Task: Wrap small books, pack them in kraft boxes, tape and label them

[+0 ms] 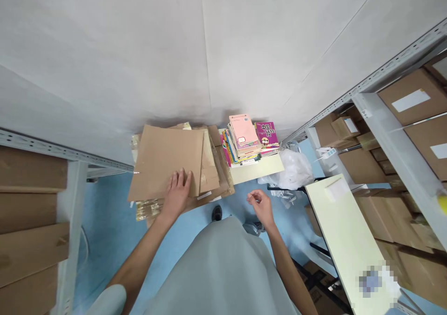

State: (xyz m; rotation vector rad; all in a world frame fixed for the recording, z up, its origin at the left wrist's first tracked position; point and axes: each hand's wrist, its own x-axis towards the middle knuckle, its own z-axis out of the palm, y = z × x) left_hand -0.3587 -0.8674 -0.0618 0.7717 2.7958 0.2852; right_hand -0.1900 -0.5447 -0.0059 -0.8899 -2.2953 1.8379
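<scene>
- I see the person's left hand (177, 196) lying flat on the top cardboard sheet (164, 154), with the fingers somewhat spread.
- This sheet is on a pile of flattened cardboard (221, 159), which covers the left part of the desk (263, 170) and hides its left edge.
- The right hand (260, 205) is in the air, in front of the desk's front edge; its fingers are curled, but from here I cannot tell if the tips are pinching something.
- A stack of books (242, 131) stands just beside the cardboard, toward the back edge.
- A purple book (266, 133) lies near the back right corner.
- Beyond the right edge there is a white plastic bag (295, 168).
</scene>
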